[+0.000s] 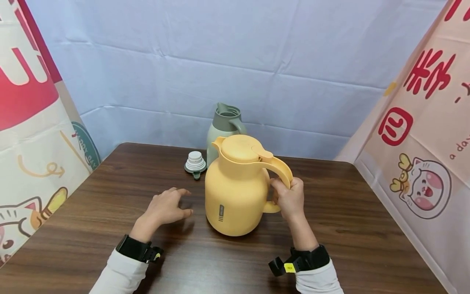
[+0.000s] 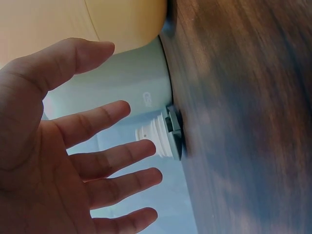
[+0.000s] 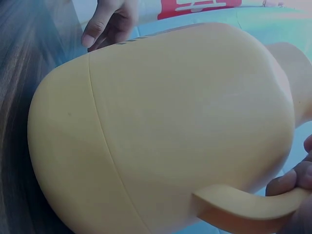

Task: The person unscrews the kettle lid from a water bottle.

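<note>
A yellow thermos jug (image 1: 235, 192) with its lid on stands upright at the middle of the table. My right hand (image 1: 290, 198) grips its handle (image 3: 243, 204), fingers curled round it. To the left of the jug, my left hand (image 1: 167, 208) hovers over the tabletop with fingers spread and nothing in them. In the left wrist view the palm of the left hand (image 2: 63, 146) faces the camera, and the yellow jug (image 2: 126, 24) is beyond the thumb.
Behind the yellow jug stands a pale green thermos jug (image 1: 225, 122) with its top uncovered, partly hidden. A white and green stopper (image 1: 195, 162) sits upside down to its left. The dark wooden table (image 1: 349, 228) meets a pale cloth backdrop (image 1: 176, 73) at the back.
</note>
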{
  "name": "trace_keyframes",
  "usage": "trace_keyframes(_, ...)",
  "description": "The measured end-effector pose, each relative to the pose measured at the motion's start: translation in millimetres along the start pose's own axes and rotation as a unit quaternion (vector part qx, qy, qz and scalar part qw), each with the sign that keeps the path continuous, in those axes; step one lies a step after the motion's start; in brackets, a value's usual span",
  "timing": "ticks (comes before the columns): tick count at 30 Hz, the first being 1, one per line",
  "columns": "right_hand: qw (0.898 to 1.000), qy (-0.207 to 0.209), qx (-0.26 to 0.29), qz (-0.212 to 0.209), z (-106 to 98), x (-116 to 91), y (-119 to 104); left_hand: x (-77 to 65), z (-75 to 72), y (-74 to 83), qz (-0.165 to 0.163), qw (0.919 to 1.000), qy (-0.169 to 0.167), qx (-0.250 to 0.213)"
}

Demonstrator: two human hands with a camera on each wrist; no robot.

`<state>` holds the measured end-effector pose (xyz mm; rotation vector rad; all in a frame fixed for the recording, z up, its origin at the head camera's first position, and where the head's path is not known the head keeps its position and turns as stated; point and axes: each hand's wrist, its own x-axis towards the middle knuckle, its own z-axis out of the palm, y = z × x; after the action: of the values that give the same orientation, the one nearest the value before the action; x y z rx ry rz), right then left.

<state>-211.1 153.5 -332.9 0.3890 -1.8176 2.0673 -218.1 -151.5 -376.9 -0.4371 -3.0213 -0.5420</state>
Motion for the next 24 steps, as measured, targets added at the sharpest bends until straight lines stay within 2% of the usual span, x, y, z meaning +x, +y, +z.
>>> trace_keyframes(12,1.0,-0.008,0.001,0.01,0.6,-3.9,1.5,-1.4,3.7,0.1,-0.003,1.0,-0.001,0.001)
trace_keyframes(19,1.0,-0.018,0.001,-0.011,1.1,-4.0,1.7,-1.5,4.5,-0.2,0.001,1.0,0.001,0.004)
trace_keyframes(24,1.0,-0.019,0.0,-0.011,1.4,-3.0,0.6,-0.9,0.1,-0.5,0.008,1.0,0.0,0.002)
